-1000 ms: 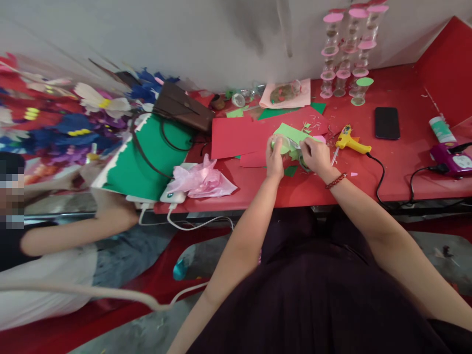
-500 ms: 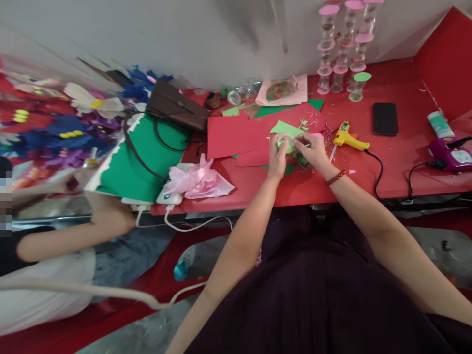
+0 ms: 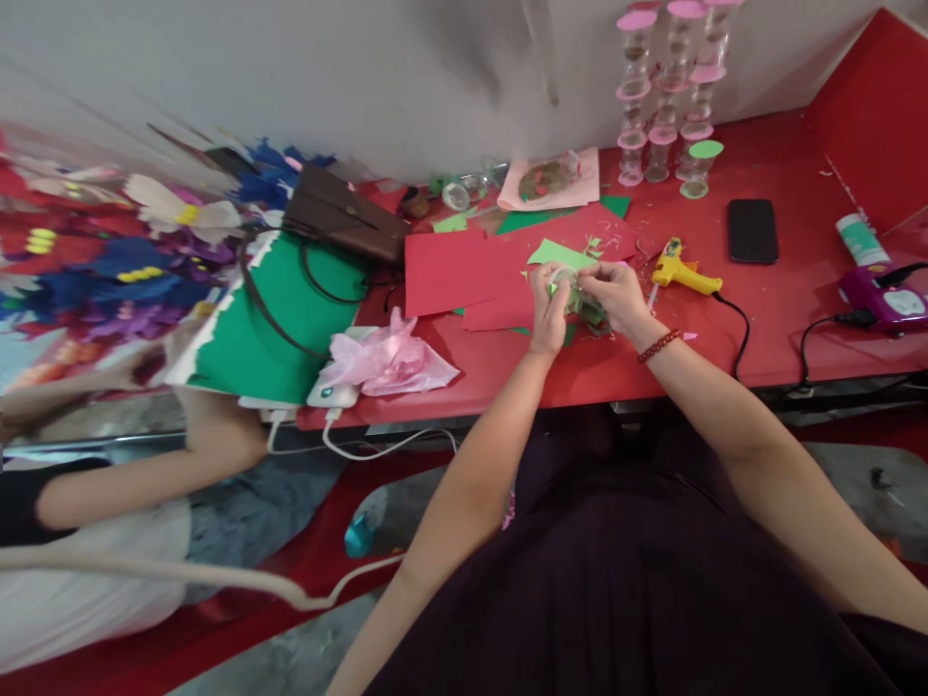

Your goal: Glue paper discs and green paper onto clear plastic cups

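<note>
My left hand (image 3: 549,314) is closed around a small, pale translucent round piece (image 3: 563,276) with a bit of light green at its edge; fingers cover much of it. My right hand (image 3: 615,293), with a red bead bracelet at the wrist, pinches close against that piece. What its fingertips grip is too small to tell. Light green paper (image 3: 562,253) lies just beyond both hands. Below them, a dark green clear-looking object (image 3: 591,311) rests on the red table (image 3: 500,372), partly hidden. A yellow glue gun (image 3: 685,271) lies to the right of my right hand.
Red paper sheets (image 3: 444,274) and a pink plastic bag (image 3: 395,358) lie leftward. Stacked clear cups with pink discs (image 3: 662,126) stand at the back. A black phone (image 3: 752,231) and purple socket block (image 3: 884,295) are rightward. A co-worker's arm (image 3: 159,469) is at left.
My fingers have shifted slightly, and the held piece shows more pale translucent surface and less green than before. The whole view has shifted a little.
</note>
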